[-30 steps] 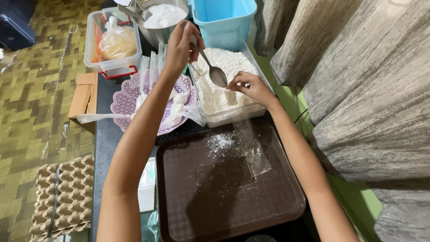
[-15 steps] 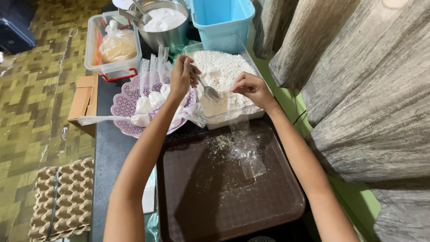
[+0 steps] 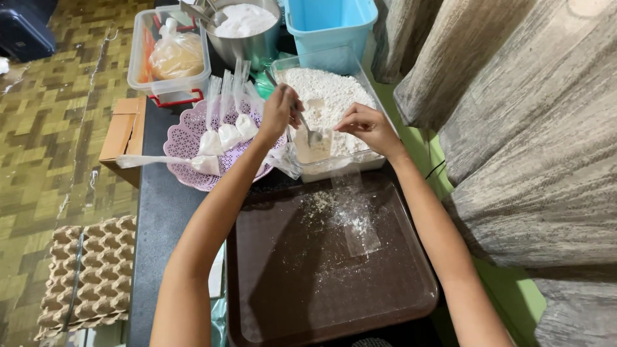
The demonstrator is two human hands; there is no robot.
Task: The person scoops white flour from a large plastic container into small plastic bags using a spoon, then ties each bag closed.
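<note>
Left grip [image 3: 277,114] is closed around the handle of a metal spoon [image 3: 313,136], bowl pointing down into the clear plastic tub [image 3: 360,157] of white powder [image 3: 328,96]. Right grip [image 3: 366,125] is narrow, fingertips pinched on the top edge of a small clear plastic bag [image 3: 350,199] at the tub's near wall; the bag hangs down from there over the brown tray [image 3: 334,283]. Spoon bowl sits just beside my right fingertips, over the bag mouth; whether it touches the bag, I cannot tell.

Tub stands toward the far right edge of the worktop [image 3: 151,212], touching or just beyond the tray's far rim. Loose powder is scattered on the tray's far half, under the bag.

Left of the tub: a lilac openwork plate [image 3: 186,138] carrying several narrow filled bags [image 3: 225,132] with white contents, standing or leaning. At the far edge: a steel pot [image 3: 247,29] of white powder, a blue bin [image 3: 331,22], and a clear box [image 3: 168,54] holding a yellowish bag. A cardboard box [image 3: 123,132] overhangs the left edge. An egg carton [image 3: 87,276] lies past the near left edge.
</note>
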